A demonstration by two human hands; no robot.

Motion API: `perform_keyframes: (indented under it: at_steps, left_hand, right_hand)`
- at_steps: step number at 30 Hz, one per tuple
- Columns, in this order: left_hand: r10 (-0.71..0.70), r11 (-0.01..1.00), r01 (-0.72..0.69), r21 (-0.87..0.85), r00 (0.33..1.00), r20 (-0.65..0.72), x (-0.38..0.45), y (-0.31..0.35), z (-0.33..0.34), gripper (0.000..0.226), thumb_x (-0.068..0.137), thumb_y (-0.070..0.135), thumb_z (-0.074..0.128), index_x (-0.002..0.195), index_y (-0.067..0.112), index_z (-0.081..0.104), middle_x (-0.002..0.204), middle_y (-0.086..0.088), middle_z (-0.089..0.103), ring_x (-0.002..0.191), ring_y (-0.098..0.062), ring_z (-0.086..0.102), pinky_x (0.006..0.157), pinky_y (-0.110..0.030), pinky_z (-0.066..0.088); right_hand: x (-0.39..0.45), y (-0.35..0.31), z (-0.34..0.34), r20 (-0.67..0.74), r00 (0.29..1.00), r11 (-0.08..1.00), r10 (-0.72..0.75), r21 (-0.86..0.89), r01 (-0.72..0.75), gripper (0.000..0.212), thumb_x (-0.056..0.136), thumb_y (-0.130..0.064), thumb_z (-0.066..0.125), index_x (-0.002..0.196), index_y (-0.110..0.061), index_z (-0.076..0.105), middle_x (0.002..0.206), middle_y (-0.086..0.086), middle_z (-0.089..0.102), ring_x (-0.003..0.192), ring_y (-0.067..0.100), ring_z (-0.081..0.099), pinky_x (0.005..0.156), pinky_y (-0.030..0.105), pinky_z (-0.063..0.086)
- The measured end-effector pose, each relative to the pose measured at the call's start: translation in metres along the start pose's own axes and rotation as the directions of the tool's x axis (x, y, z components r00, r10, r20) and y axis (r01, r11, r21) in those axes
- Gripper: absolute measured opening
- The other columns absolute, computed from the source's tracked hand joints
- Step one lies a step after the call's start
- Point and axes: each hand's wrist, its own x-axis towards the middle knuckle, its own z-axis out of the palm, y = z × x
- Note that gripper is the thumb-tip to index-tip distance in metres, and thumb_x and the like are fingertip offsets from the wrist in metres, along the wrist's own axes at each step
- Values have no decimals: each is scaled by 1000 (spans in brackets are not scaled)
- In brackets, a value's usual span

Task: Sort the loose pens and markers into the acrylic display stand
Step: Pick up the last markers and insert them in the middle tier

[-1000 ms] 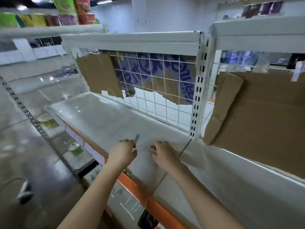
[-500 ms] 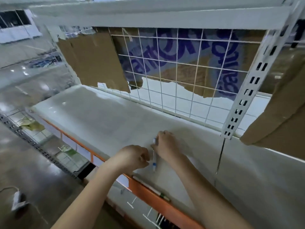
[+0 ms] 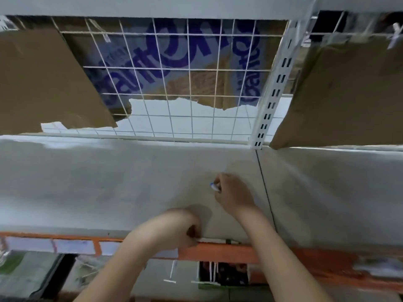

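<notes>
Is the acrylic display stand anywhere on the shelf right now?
No: the shelf carries only the right hand gripping a blue-tipped pen and the left hand at its front edge.

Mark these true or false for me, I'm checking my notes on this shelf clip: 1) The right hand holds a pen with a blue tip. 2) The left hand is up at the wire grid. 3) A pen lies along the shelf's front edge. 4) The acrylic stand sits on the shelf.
1) True: the right hand is curled round a blue-tipped pen.
2) False: the left hand is at the shelf's orange front edge, far from the wire grid.
3) True: a white pen lies there, beside the left hand.
4) False: no stand is in view on the shelf.
</notes>
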Motion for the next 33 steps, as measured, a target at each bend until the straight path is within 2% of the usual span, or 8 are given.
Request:
perform_keyframes:
  at_steps: [8, 11, 17, 21, 23, 26, 31, 33]
  left_hand:
    - [53, 993, -43, -107, 994, 94, -1, -4, -8, 24, 83, 23, 63, 107, 23, 60, 103, 4, 63, 91, -16, 59, 74, -25, 46]
    - [77, 992, -69, -109, 995, 63, -6, -5, -9, 19, 83, 23, 62, 102, 21, 58, 87, 8, 55, 81, -14, 53, 63, -24, 40]
    - [82, 967, -108, -233, 990, -118, -7, -14, -23, 8, 83, 27, 63, 86, 35, 61, 76, 22, 56, 72, 3, 52, 61, -9, 39]
    - [104, 902, -213, -376, 952, -289, -2, 0, -45, 4, 81, 27, 67, 85, 26, 67, 76, 10, 65, 70, -3, 58, 63, -18, 43]
    - [125, 850, -278, -447, 931, -342, 1, 13, -53, 8, 81, 28, 68, 87, 23, 68, 77, 3, 67, 73, -10, 62, 66, -24, 45]
    - [159, 770, -374, -517, 898, -411, 9, 43, -61, 9, 82, 30, 68, 89, 25, 71, 82, 10, 71, 78, -8, 65, 73, -28, 50]
    - [258, 671, -511, -537, 840, -476, 20, 123, -63, 13, 85, 24, 65, 96, 28, 71, 89, 11, 72, 83, -4, 65, 80, -23, 51]
    - [308, 653, -556, -515, 816, -490, 26, 155, -62, 15, 86, 23, 64, 99, 22, 71, 93, 7, 71, 86, -5, 65, 83, -27, 53]
  right_hand:
    - [-22, 10, -10, -1, 992, 992, 125, -26, -125, 21, 89, -9, 48, 109, -12, 55, 114, 7, 54, 105, 23, 50, 82, 28, 39]
    - [-28, 14, -11, 2, 991, 991, 135, -15, -135, 24, 88, -8, 48, 109, -13, 56, 114, 6, 54, 105, 22, 50, 78, 26, 37]
    - [-38, 16, -21, -85, 986, 986, 143, 99, -134, 21, 88, -12, 51, 106, -19, 58, 106, 1, 56, 91, 16, 54, 73, 25, 40]
    - [-54, 18, -43, -193, 972, 960, 133, 269, -78, 14, 86, -12, 56, 99, -18, 60, 96, -1, 58, 82, 14, 57, 73, 25, 47]
    - [-66, 22, -58, -237, 962, 936, 134, 349, -45, 14, 85, -11, 59, 98, -17, 60, 91, -3, 59, 79, 11, 57, 67, 14, 45]
    - [-89, 32, -84, -290, 945, 924, 150, 382, -29, 14, 87, -15, 60, 99, -21, 58, 88, -9, 59, 78, 3, 56, 62, 3, 40]
    - [-142, 70, -128, -420, 893, 907, 159, 421, 36, 12, 87, -22, 61, 91, -32, 55, 86, -11, 63, 81, 4, 61, 74, 24, 52]
    - [-164, 88, -146, -447, 879, 904, 167, 425, 44, 11, 88, -23, 61, 95, -30, 57, 87, -11, 65, 80, 1, 61, 72, 21, 51]
